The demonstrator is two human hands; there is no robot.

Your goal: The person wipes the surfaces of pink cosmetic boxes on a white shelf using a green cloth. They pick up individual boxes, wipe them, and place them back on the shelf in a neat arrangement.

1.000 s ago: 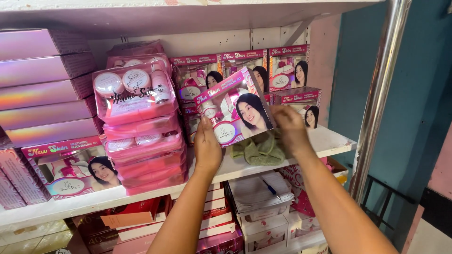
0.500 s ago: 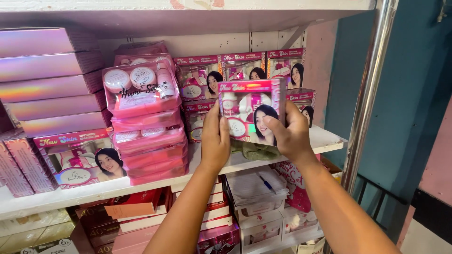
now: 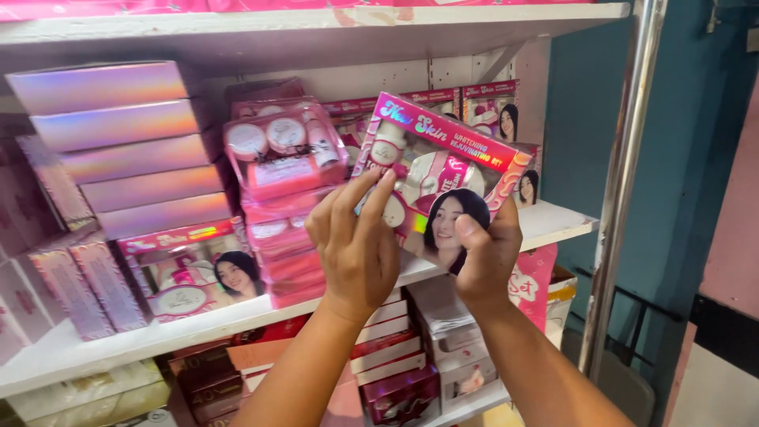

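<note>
left hand [image 3: 360, 245] grips box [image 3: 443, 186] lower-left edge | right hand [image 3: 486, 253] pinches its bottom-right corner | box tilted, held in front of shelf [image 3: 237, 316] | hands cover box's lower part; box hides rear boxes [image 3: 494, 107] | left of box: pink packs [image 3: 285, 198], foil cartons [image 3: 126, 142] | right: metal post [image 3: 624, 182]

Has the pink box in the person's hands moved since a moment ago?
Yes. The pink box has tilted, its top right corner lower, and sits a little higher against the white shelf behind it.
</note>
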